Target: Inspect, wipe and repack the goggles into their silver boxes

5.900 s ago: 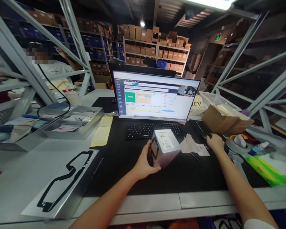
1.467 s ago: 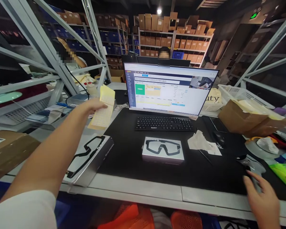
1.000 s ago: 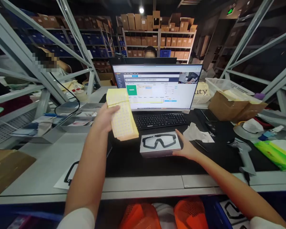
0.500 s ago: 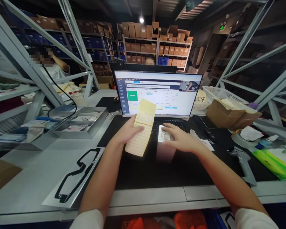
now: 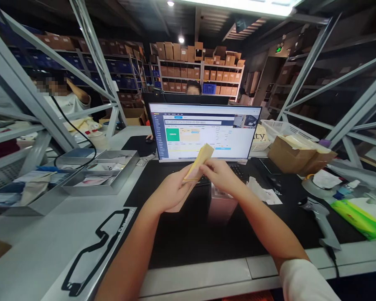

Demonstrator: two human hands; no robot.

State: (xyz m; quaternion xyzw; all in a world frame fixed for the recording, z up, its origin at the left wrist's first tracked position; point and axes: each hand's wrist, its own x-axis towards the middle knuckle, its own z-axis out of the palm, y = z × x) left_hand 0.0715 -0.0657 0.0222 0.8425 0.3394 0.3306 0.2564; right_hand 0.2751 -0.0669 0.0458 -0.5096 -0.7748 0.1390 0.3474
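My left hand (image 5: 172, 188) is closed on a yellow sticker sheet (image 5: 203, 156), which is turned nearly edge-on above the black desk mat. At the sheet's right edge are the bent fingers and thumb of my right hand (image 5: 221, 177), pinching it. Whether a single sticker is between those fingertips is too small to make out. Below my right wrist a pinkish box (image 5: 222, 205) with a white label on top stands on the mat, apart from both hands. A keyboard (image 5: 236, 170) lies partly hidden behind my right hand.
Behind the hands stands a lit monitor (image 5: 203, 142). A barcode scanner (image 5: 321, 221) and a green packet (image 5: 360, 217) lie at right, with an open cardboard box (image 5: 294, 154) farther back. Grey trays (image 5: 103, 188) and a printed sheet (image 5: 97, 251) occupy the left side.
My right hand has left the box and come over to the sticker sheet, gripping its edge. The sheet has been tilted from facing me to nearly edge-on.
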